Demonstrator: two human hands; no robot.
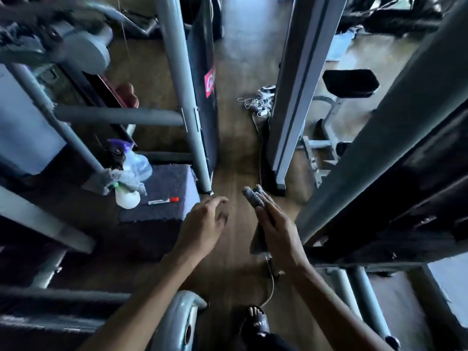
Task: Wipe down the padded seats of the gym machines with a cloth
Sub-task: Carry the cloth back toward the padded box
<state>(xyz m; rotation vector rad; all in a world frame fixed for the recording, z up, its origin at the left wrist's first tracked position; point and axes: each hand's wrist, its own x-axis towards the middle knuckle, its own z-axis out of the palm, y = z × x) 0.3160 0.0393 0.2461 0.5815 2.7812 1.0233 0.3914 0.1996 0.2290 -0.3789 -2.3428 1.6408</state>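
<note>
Wooden gym floor, grey machine frames on both sides. Right hand out over floor, grasping grey cloth; thumb hidden. Left hand released, fingers loosely curled, nothing in it, just beside padded block. Two spray bottles at block's left edge, rag draped between; red-capped marker mid-top. Black padded seat far right, well apart from cloth.

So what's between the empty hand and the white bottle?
A red-capped pen on the dark padded block, between left hand and white bottle, seen in the head view.
</note>
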